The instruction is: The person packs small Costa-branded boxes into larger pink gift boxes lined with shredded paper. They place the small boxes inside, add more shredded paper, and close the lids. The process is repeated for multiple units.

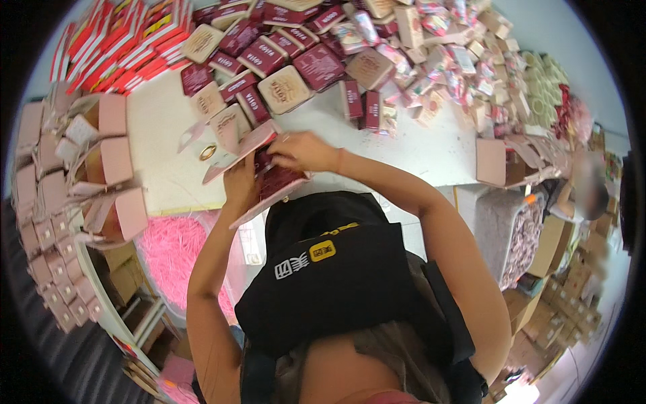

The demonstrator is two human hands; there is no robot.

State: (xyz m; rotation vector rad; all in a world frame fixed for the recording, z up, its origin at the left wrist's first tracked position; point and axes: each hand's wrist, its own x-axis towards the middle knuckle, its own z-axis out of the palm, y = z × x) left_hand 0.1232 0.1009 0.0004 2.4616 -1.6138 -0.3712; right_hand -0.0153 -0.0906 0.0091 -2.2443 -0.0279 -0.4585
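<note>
A pink gift box [242, 151] with a gold ring on it is tilted at the table's front edge, close to my body. My left hand [241, 184] grips its side, fingers partly hidden by the box wall. My right hand [303, 151] reaches into its opening from the other side, fingertips bent over the dark red contents [277, 179]; whether the fingers hold something cannot be told. Just beyond lie dark red boxes [254, 103] and a square cream tin [285, 90] with printed lids.
The white table [161, 141] carries red packets [131, 40] at back left, a heap of wrapped small items [444, 65] at back right and pink bags [116, 161] at left. A bin of pink shredded filler [174, 252] stands below. Another person [588, 189] is at far right.
</note>
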